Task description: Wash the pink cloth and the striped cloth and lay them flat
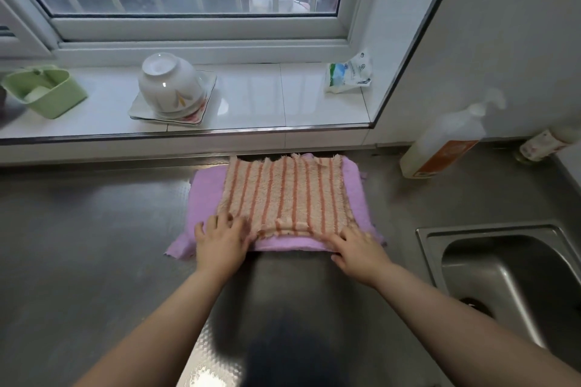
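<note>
The pink cloth lies spread on the steel counter. The striped cloth, peach with orange stripes, lies flat on top of it and covers most of it. My left hand rests palm down on the near left corner, fingers spread over both cloths. At the near right corner my right hand presses flat, fingertips touching the striped cloth's edge. Neither hand grips anything.
A steel sink sits at the right. A white pump bottle and a tube stand by the wall. On the windowsill are an upturned white bowl on a plate, a green box and a plastic bag.
</note>
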Available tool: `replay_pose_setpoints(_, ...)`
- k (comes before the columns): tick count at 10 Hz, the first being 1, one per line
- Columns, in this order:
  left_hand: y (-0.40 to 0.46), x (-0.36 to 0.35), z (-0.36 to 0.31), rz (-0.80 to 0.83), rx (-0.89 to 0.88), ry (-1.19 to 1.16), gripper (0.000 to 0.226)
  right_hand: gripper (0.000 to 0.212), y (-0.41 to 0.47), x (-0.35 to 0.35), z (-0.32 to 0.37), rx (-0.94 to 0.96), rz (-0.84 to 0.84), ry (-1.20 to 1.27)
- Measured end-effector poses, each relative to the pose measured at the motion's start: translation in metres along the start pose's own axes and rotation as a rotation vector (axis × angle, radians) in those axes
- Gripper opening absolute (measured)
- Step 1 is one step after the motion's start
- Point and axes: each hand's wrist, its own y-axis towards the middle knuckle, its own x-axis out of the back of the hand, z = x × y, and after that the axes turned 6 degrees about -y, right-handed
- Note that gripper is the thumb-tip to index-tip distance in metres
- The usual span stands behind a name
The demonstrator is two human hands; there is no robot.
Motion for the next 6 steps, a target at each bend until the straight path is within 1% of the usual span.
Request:
replay_pose_setpoints(1, 0.001, -0.002, -0.016, 0.054, -0.056, 0.039, 0.065, 0.048, -0.004, -0.005, 0.001, 0.012, -0.066, -0.012)
replay_pose_setpoints(2, 0.006, -0.001, -0.035, 0.178, -0.161, -0.010, 0.080, 0.048, -0.013, -0.004, 0.002, 0.029, -0.068, 0.027)
replay_pose_setpoints(3, 0.013, -0.001, -0.055, 0.322, -0.272, -0.111, 0.081, 0.053, -0.019, -0.008, 0.004, 0.023, -0.091, -0.006)
replay_pose_setpoints(4, 0.006, 0.000, -0.063, 0.284, -0.336, -0.291, 0.053, 0.055, -0.028, -0.010, 0.006, 0.015, -0.103, 0.013)
replay_pose_setpoints(5, -0.022, -0.002, -0.067, 0.122, -0.395, -0.344, 0.038, 0.040, -0.041, -0.010, 0.004, 0.009, -0.119, 0.130)
replay_pose_setpoints(6, -0.043, -0.010, -0.072, 0.061, -0.378, -0.379, 0.031, 0.031, -0.053, 0.008, -0.001, -0.105, -0.208, 0.319)
